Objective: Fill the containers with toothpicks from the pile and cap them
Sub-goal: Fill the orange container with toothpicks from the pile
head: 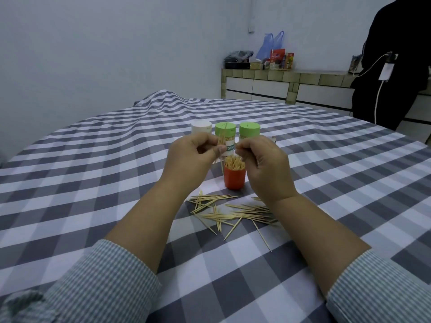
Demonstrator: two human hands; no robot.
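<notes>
1. The orange container (234, 178), a smooth plastic cylinder, is standing open on the tabletop (93, 183), packed to the brim with upright toothpicks.
2. I am pinching a small bunch of thin, pale wooden toothpicks (57, 141) upright in my left hand (189, 159), with the fingers curled in around them, just above and left of the orange container.
3. My right hand (263, 163) is hovering just right of the orange container, its fingertips pinched together close to my left hand; whether they are gripping a toothpick, I cannot tell.
4. The pile of toothpicks (233, 212), pointed slivers lying crisscrossed, is spreading over the cloth just in front of the orange container, between my forearms.
5. Behind the orange container, two green-capped containers (225, 129) (249, 129) and a white-capped container (201, 127) are standing in a row.
6. A grey-and-white checked cloth is covering the tabletop, rumpling into a ridge far behind the orange container.
7. Beyond that, a tiled counter (291, 76) is carrying bags and packets against a pale wall, and a person in dark clothing (391, 66) is standing at its right.
</notes>
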